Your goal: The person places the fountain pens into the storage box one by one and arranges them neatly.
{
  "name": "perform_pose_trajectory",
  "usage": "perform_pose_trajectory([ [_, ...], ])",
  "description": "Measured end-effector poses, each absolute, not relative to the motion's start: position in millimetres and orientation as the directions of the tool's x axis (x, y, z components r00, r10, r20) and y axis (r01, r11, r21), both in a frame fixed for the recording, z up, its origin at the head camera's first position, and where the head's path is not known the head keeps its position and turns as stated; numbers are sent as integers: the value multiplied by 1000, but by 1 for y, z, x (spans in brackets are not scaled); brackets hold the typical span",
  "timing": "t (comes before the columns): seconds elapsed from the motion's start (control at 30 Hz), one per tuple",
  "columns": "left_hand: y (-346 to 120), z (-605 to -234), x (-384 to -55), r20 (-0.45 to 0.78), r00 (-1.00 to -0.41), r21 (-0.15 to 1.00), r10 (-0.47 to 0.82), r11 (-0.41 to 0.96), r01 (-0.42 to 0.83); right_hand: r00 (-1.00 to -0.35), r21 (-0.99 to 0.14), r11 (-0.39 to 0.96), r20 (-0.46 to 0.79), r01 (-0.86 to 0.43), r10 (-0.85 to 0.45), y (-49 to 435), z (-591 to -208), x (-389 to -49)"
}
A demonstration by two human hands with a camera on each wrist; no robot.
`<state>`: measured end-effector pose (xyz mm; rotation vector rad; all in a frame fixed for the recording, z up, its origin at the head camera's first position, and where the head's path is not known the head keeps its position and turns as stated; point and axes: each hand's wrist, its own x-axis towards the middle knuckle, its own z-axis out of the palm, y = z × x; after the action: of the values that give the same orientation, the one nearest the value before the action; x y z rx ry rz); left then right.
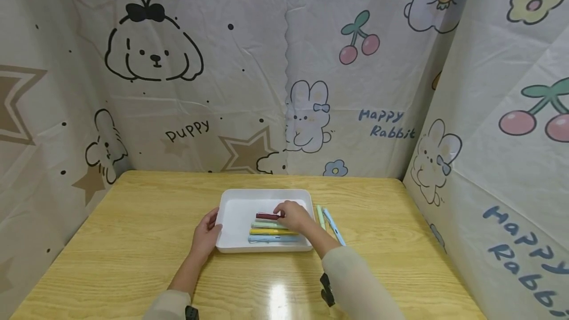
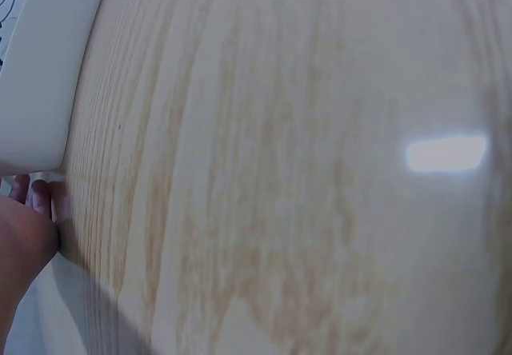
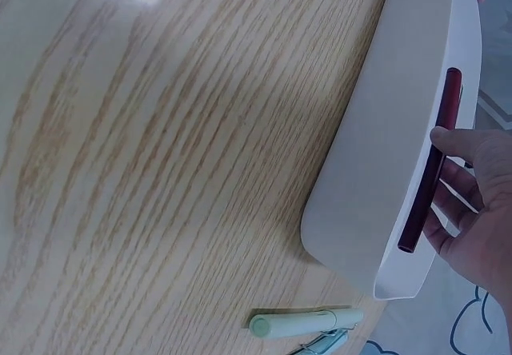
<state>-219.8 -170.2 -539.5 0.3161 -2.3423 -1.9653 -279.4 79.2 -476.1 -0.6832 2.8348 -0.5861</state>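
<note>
My right hand (image 1: 293,217) pinches a dark red pen (image 3: 421,207) between thumb and fingers, over the white tray (image 1: 233,211). In the right wrist view the pen runs beside the tray's rim. Below it in the head view, a light green pen (image 1: 262,224), a yellow pen (image 1: 268,231) and a light blue pen (image 1: 271,239) lie side by side in the tray. My left hand (image 1: 206,235) rests against the tray's left outer wall, its fingers loosely bent. Only part of that hand (image 2: 28,231) shows in the left wrist view.
Right of the tray, a light green pen (image 1: 320,217) and a blue pen (image 1: 334,227) lie on the wooden table (image 1: 155,201). Patterned cloth (image 1: 249,88) hangs behind the table and along both sides.
</note>
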Motion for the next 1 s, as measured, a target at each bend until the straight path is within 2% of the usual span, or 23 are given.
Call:
perform_pose_trajectory([
  [0.2, -171, -541, -220, -73, -977, 980, -202, 165, -108, -880, -381, 830, -79, -407, -468, 74, -478, -281],
  [0.43, -168, -539, -216, 20, -975, 978, -222, 206, -27, -884, -378, 838, -98, -393, -458, 70, -479, -282],
  [0.67, -170, -538, -219, -72, -976, 980, -205, 168, -108, -881, -362, 839, -87, -406, -464, 66, -480, -281],
  [1.0, -170, -539, -220, -81, -976, 979, -204, 167, -116, -889, -345, 855, -103, -388, -445, 64, -481, -279],
])
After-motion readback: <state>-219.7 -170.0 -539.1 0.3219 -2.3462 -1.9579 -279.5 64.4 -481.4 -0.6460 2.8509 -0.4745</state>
